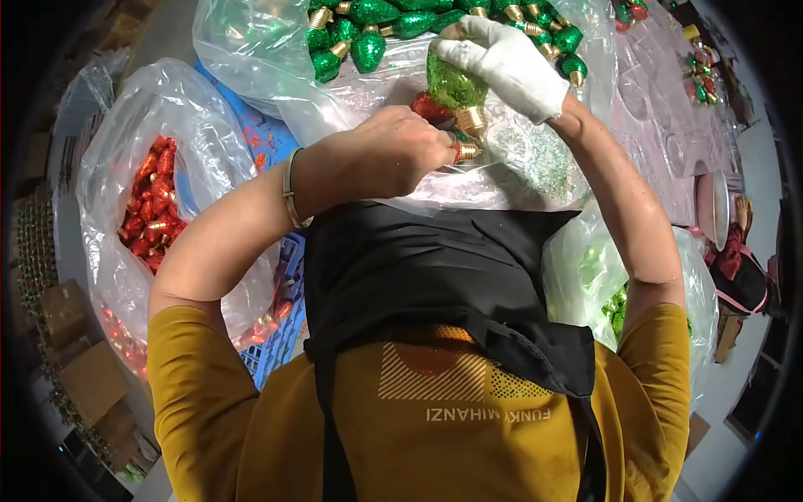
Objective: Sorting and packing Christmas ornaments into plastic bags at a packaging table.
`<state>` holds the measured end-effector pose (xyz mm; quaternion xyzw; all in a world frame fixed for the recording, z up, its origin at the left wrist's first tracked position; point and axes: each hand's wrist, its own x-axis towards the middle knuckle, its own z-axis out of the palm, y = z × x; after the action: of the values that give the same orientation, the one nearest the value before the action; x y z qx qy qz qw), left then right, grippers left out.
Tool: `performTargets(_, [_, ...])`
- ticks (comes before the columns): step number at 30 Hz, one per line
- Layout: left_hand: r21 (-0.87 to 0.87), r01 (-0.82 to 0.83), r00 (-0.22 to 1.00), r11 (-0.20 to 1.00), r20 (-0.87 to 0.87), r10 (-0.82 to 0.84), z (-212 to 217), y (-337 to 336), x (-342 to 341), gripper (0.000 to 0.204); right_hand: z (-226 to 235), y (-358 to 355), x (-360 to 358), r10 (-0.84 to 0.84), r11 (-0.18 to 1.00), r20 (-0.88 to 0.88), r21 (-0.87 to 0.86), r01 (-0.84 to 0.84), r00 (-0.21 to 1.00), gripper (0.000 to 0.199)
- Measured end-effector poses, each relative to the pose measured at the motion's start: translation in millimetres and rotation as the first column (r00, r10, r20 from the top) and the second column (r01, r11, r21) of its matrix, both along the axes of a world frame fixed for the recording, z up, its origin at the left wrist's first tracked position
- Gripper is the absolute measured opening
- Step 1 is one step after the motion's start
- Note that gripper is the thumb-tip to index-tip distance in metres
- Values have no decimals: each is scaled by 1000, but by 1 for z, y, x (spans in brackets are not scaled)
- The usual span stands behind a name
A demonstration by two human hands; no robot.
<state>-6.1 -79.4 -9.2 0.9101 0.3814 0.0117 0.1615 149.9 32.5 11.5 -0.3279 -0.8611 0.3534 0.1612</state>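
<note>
Bulb (456, 82), green: likely light, rigid; hold by gold base (472, 122). Right hand (512, 69) curled round it; left hand (401, 149) closed, seemingly on red bulb (467, 151).

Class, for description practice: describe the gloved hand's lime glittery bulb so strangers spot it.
Find the pile of dark green glittery bulbs, top centre. Just below, the white-gloved right hand holds the lime glittery bulb, paler and yellower than that pile.
</note>
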Motion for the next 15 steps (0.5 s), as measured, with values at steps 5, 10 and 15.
performTargets(5, [-20,-13,1000,1000,-5,13,1,2,-6,49,4,-17,10,-33,997,159,75,21,987,51])
performTargets(10, [-38,0,1000,999,-17,0,-5,4,-3,48,14,-19,-8,-115,986,466,163,43,877,42])
performTargets(15, [9,5,998,1000,63,-6,-10,6,-5,40,5,-21,20,138,987,-3,82,-137,990,28])
